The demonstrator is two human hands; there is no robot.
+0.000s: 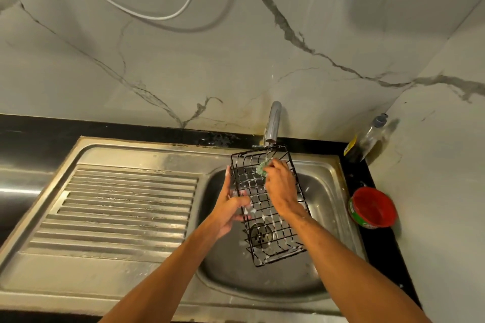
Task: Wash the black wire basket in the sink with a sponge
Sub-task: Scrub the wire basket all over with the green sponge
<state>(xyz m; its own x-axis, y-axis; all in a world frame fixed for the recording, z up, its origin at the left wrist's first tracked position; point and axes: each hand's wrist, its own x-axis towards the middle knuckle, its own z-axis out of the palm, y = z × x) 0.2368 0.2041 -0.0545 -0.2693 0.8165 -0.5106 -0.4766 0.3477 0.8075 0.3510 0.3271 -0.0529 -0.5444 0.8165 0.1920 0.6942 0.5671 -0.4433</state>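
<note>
The black wire basket (pixel 265 217) is held tilted over the steel sink bowl (pixel 325 191), its far end under the tap (pixel 273 123). Soap foam clings to its grid. My left hand (pixel 231 207) grips the basket's left rim, thumb across the wires. My right hand (pixel 282 186) reaches inside the basket and pinches a green sponge (pixel 262 166) against the wires near the far end. A thin stream of water falls from the tap onto that spot.
The ribbed steel drainboard (pixel 126 207) lies left of the bowl. A drain strainer (pixel 261 235) shows through the basket. On the black counter at the right stand a clear pump bottle (pixel 367 139) and a red-lidded tub (pixel 372 207). Marble wall behind.
</note>
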